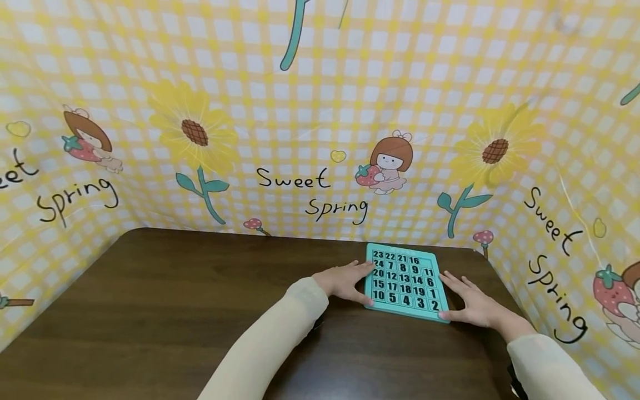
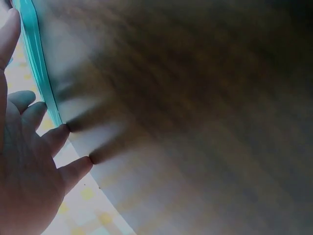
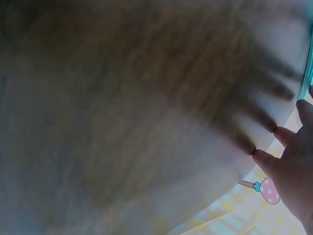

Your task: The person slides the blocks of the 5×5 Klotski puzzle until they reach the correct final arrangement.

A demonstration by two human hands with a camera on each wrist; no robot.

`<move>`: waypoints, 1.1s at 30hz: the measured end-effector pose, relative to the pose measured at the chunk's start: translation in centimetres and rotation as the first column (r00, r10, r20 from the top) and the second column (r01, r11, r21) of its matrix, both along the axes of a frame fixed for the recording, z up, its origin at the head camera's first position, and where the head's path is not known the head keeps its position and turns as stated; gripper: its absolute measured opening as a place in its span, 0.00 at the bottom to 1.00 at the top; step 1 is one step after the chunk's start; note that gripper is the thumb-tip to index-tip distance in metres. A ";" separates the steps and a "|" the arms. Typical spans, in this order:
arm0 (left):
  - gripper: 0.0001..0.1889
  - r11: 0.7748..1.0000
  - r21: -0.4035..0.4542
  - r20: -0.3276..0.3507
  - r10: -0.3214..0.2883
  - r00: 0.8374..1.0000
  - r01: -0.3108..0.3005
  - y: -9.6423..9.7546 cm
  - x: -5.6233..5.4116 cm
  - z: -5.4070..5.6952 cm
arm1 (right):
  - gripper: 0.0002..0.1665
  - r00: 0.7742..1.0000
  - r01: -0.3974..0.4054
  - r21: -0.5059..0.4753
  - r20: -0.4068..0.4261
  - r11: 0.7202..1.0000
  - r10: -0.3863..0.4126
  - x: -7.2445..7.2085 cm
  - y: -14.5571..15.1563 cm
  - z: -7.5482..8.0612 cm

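Observation:
A turquoise sliding number puzzle (image 1: 406, 284) lies flat near the far edge of the table, its white tiles bearing black numbers. The tile slot in its upper right corner, beside 16, is vacant. My left hand (image 1: 345, 282) is at the puzzle's left side, fingers spread and thumb at the near left corner. On the opposite side, my right hand (image 1: 472, 304) has its thumb at the near right corner and its other fingers stretched along the right edge. Both wrist views show fingertips close to the turquoise frame (image 2: 38, 63) and the tabletop; the tiles are out of sight there.
The dark brown wooden table (image 1: 200, 300) extends left and toward me. A yellow-checked cloth (image 1: 300, 139) with flowers and cartoon figures hangs behind the table and along both sides. The puzzle is close to this backdrop.

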State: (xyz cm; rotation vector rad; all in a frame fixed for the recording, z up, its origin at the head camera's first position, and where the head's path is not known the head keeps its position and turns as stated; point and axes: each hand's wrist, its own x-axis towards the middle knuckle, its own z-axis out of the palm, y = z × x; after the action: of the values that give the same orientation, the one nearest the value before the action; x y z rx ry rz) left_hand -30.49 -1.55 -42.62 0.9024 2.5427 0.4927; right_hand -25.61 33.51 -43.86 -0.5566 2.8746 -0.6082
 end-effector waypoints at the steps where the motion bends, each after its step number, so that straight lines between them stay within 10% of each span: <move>1: 0.51 1.000 -0.004 -0.002 0.000 1.000 0.000 0.0 0.0 -0.1 | 0.59 1.000 0.001 0.001 0.000 1.000 -0.001 0.0 0.0 -0.1; 33: 0.49 0.997 -0.079 -0.058 -0.017 0.998 0.012 -1.2 0.8 0.2 | 0.61 0.999 -0.015 0.001 0.040 1.000 0.015 0.9 -1.4 0.1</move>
State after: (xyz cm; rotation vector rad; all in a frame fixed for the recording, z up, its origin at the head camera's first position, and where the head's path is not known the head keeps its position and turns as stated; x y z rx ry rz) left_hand -29.70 -2.77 -42.41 0.9191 2.5863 0.3647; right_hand -24.76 32.10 -43.76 -0.5594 2.8310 -0.6075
